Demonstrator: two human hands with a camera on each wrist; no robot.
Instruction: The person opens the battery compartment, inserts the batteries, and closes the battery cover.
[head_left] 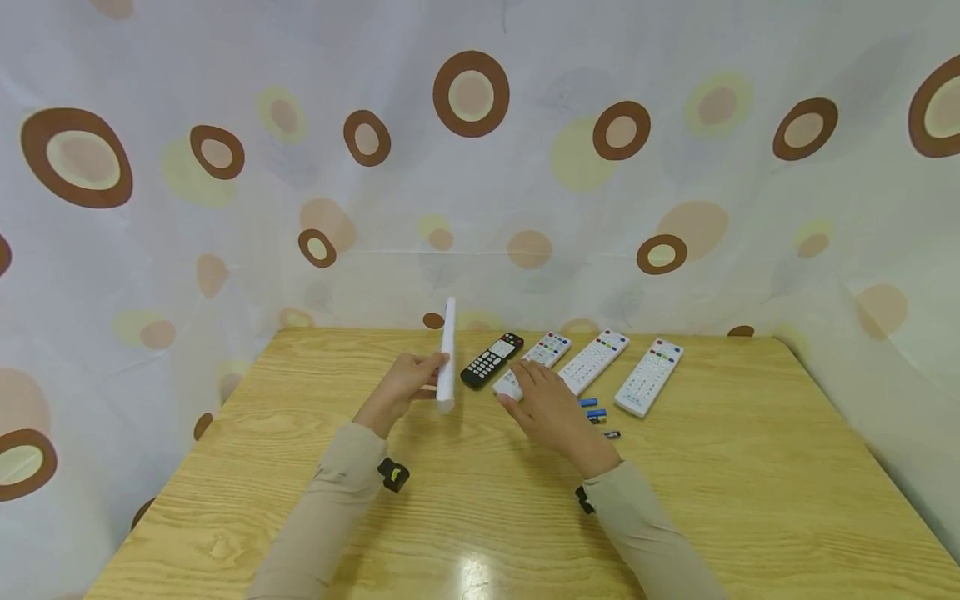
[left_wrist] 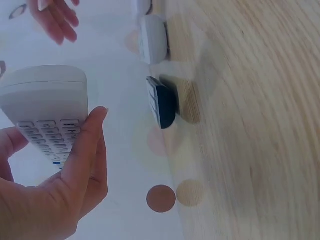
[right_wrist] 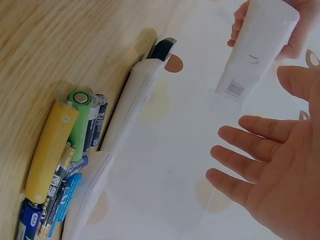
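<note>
My left hand (head_left: 401, 385) grips a white remote control (head_left: 447, 358) by its sides, turned on edge and held up over the table. Its keypad (left_wrist: 50, 135) and end show in the left wrist view; the right wrist view has its back, with a small printed label (right_wrist: 235, 89). To the right, my right hand (head_left: 551, 414) is held apart from that remote. Its fingers (right_wrist: 250, 145) are extended with nothing in them, the palm turned toward the held remote. In the head view this hand overlaps another white remote (head_left: 551, 346) and hides part of the batteries (head_left: 596, 414).
A black remote (head_left: 491, 361) and two more white remotes, one in the middle (head_left: 596, 360) and one at the right (head_left: 649, 377), lie along the wooden table's back. Among the batteries are a yellow one (right_wrist: 50, 150) and a green one (right_wrist: 79, 122). A patterned curtain (head_left: 420, 192) hangs behind.
</note>
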